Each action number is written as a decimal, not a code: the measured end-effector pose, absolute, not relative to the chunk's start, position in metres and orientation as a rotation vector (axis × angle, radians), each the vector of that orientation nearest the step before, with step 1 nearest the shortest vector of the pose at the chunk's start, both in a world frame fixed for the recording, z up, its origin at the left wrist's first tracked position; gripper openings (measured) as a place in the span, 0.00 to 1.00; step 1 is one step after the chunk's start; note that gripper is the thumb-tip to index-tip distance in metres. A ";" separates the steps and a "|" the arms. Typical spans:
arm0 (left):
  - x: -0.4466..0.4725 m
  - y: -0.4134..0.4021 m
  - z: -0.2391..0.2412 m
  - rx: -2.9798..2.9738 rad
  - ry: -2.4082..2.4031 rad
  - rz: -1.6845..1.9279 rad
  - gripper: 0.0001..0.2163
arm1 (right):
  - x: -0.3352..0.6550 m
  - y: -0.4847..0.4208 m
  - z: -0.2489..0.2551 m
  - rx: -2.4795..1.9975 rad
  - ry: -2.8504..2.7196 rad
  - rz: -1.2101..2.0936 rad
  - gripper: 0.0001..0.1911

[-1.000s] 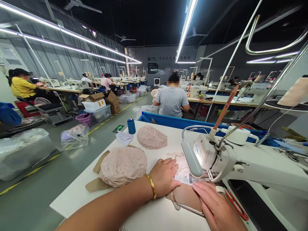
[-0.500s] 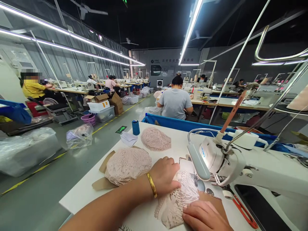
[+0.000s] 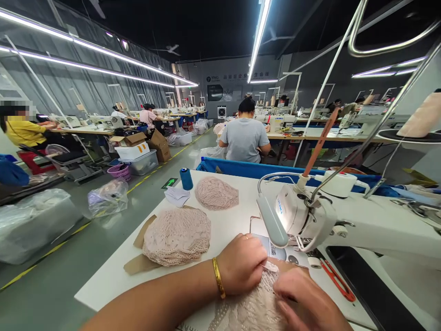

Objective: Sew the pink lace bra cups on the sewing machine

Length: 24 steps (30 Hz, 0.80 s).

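Observation:
My left hand (image 3: 243, 263), with a gold bangle and a ring, is closed on the upper edge of a pink lace piece (image 3: 253, 305) at the near edge of the white table (image 3: 113, 276). My right hand (image 3: 303, 301) pinches the same lace piece from the right, fingers curled. The two hands almost touch over the fabric. Just beyond them stands the white sewing machine (image 3: 310, 216), its needle plate (image 3: 285, 253) uncovered. Red-handled snips (image 3: 336, 280) lie to the right of my right hand.
Two stacks of pink lace (image 3: 177, 234) (image 3: 216, 193) lie on the table to the left, the nearer one on brown cardboard. A blue thread cone (image 3: 186, 179) stands at the far corner. A person in a grey shirt (image 3: 244, 138) sits ahead. Bags and boxes line the aisle on the left.
The lace piece has been pulled away from the needle toward me, baring the needle plate. Both hands have closed on it and drawn back to the table's near edge.

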<state>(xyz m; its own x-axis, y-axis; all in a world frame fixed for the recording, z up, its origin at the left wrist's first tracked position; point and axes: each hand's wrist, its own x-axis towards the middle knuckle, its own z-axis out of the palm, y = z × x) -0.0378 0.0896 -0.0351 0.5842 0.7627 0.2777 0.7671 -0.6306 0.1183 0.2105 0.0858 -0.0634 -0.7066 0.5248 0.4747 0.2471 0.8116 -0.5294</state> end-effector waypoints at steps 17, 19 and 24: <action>-0.026 0.077 -0.032 -2.652 -1.038 -1.314 0.12 | 0.202 0.089 -0.065 -0.727 -2.264 0.304 0.12; -0.027 0.078 -0.033 -2.634 -1.026 -1.327 0.12 | 0.199 0.087 -0.070 -0.737 -2.221 0.338 0.13; -0.028 0.078 -0.032 -2.603 -0.976 -1.367 0.09 | 0.194 0.083 -0.076 -0.748 -2.159 0.402 0.13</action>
<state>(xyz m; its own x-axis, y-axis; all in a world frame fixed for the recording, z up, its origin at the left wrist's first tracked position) -0.0278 0.0780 -0.0325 0.4124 0.5098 0.7550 0.5485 -0.8006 0.2410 0.1942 0.0832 -0.0756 -0.5059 0.6314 0.5877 0.3778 0.7747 -0.5071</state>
